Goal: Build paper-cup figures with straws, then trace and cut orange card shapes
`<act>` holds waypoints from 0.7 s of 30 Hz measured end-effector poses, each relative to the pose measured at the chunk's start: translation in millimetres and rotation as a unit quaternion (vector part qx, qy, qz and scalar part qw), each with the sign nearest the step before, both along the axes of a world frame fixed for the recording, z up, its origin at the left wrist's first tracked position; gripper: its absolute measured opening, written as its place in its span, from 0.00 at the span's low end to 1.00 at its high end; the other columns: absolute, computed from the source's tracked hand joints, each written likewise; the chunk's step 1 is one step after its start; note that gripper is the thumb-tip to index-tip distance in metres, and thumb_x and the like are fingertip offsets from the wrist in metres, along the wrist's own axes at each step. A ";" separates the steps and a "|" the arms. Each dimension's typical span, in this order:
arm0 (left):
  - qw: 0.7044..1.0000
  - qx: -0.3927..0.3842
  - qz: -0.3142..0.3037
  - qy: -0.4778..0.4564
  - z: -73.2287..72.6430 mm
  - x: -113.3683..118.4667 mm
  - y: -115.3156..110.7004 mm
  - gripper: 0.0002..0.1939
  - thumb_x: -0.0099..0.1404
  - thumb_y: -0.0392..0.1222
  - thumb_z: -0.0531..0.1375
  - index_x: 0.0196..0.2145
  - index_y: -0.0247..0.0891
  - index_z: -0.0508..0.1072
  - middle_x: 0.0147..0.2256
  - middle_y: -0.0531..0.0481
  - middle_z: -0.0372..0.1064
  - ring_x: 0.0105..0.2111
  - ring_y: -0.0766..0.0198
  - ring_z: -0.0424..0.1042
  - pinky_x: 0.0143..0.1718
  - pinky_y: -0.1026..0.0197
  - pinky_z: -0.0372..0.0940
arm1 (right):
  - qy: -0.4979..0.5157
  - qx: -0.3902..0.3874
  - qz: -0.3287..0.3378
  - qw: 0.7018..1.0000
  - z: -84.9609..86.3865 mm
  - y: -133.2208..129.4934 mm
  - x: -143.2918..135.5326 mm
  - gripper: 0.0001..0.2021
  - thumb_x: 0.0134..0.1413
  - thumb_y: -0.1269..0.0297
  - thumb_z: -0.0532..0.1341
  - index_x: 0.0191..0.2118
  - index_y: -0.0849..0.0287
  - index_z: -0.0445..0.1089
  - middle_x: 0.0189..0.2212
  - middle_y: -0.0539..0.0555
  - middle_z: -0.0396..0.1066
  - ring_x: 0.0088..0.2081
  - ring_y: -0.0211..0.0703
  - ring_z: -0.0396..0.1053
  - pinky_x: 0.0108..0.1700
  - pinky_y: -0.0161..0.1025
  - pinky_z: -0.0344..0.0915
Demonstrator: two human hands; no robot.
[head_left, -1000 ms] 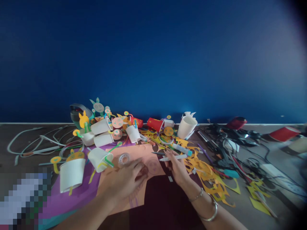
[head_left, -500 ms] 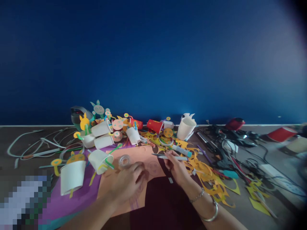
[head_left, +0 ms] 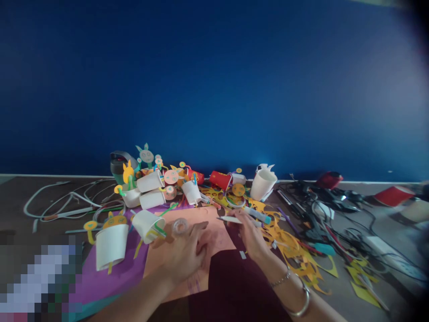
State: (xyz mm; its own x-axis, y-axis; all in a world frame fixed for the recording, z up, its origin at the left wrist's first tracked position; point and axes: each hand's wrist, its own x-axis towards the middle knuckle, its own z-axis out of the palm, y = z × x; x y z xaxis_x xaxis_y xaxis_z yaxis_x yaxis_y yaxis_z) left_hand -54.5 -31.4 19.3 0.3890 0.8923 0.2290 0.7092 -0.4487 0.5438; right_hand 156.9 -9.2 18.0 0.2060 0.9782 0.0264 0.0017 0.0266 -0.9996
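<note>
My left hand (head_left: 187, 252) rests on a sheet of orange paper (head_left: 161, 268), fingers stretched out over it and partly covering faint purple line drawings. My right hand (head_left: 250, 235) grips a pale marker pen (head_left: 231, 219), whose dark tip points left above the paper's right side. A roll of clear tape (head_left: 180, 226) lies just beyond my left fingers. Left of it, a white paper cup (head_left: 147, 224) with green and yellow paper strips lies tipped over. Another white cup (head_left: 111, 246) with a yellow paper face is farther left on purple paper (head_left: 100, 290).
Several decorated cups and red cups (head_left: 221, 180) crowd the back. A tall white cup (head_left: 263, 184) stands upright near the blue wall. Yellow paper offcuts (head_left: 291, 250) spread right of my hand. Cables, a black glue gun (head_left: 315, 228) and a power strip (head_left: 390, 255) lie farther right.
My left hand has shifted slightly and its fingers have straightened over the drawing. My right hand still holds the marker, now tilted differently. The whole view has shifted a little.
</note>
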 end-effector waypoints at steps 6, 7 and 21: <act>0.998 0.041 0.000 -0.057 -10.2 -1.9 2.5 0.26 0.61 0.33 0.54 0.57 0.41 0.57 0.45 0.47 0.69 0.36 0.62 0.70 0.40 0.56 0.67 | 0.058 -0.023 0.042 0.997 15.2 -8.3 -20.1 0.14 0.51 0.52 0.60 0.24 0.57 0.71 0.19 0.50 0.69 0.24 0.40 0.66 0.27 0.35 0.60; 0.998 0.041 -0.005 -0.056 -9.0 -2.1 3.0 0.25 0.61 0.33 0.54 0.56 0.41 0.58 0.45 0.47 0.69 0.36 0.62 0.70 0.40 0.57 0.67 | 0.072 -0.026 0.046 0.996 16.8 -7.2 -20.7 0.14 0.51 0.52 0.59 0.26 0.57 0.71 0.20 0.50 0.69 0.24 0.40 0.65 0.26 0.35 0.60; 0.991 0.005 -0.047 0.128 19.6 1.1 -4.2 0.13 0.67 0.39 0.50 0.41 0.46 0.74 0.44 0.52 0.72 0.36 0.63 0.74 0.29 0.66 0.65 | -0.133 0.025 0.045 0.990 -28.5 17.5 -5.2 0.14 0.48 0.61 0.61 0.17 0.56 0.59 0.12 0.46 0.62 0.16 0.36 0.60 0.21 0.33 0.56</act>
State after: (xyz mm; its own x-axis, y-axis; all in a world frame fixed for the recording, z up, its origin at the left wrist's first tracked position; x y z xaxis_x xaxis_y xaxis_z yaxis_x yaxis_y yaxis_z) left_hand -53.4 -35.6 38.8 0.5166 0.8477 0.1204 0.7779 -0.5235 0.3475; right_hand 151.8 8.4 -10.5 0.0976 0.9883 0.1171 0.2600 0.0882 -0.9616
